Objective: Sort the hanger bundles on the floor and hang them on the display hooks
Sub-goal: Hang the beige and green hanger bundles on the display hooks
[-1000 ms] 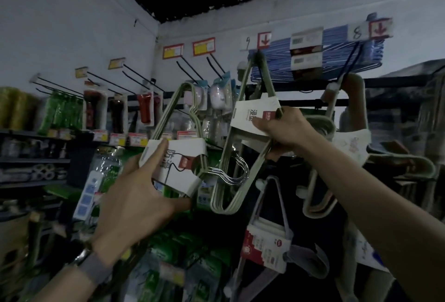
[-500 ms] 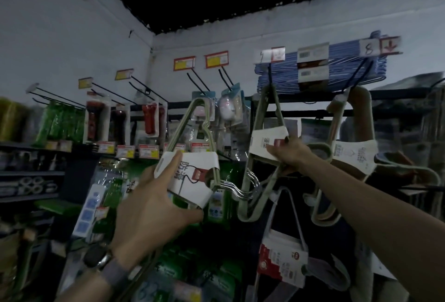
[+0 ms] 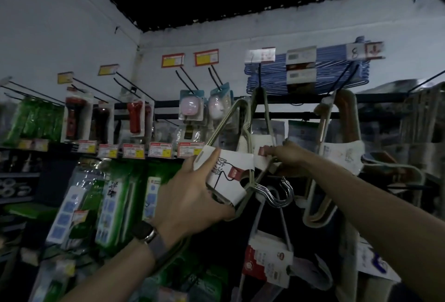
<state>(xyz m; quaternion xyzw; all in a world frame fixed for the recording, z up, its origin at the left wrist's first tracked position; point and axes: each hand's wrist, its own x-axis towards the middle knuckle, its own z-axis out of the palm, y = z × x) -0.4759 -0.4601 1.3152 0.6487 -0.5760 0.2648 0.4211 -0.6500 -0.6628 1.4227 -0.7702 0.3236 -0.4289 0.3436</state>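
Note:
My left hand (image 3: 190,203) grips a bundle of pale green hangers (image 3: 228,176) by its white paper sleeve, with the steel hooks pointing right. My right hand (image 3: 286,157) holds a second pale green bundle (image 3: 262,113) at its sleeve; that bundle's top corner sits at a black display hook (image 3: 259,80) under a white price tag. The two bundles overlap in the middle of the view. Whether the second bundle rests fully on the hook is hard to tell.
Blue hanger bundles (image 3: 337,65) sit on hooks above. A beige hanger bundle (image 3: 342,152) hangs to the right, and a white bundle with a red label (image 3: 267,258) hangs below. Flashlights (image 3: 72,118), night lights and green power strips fill the left shelving. Bare black hooks (image 3: 96,89) stick out at upper left.
My right hand has pushed its bundle up and back onto the black hook. My left hand has brought its bundle right and up, so it overlaps the other. The view has tilted upward.

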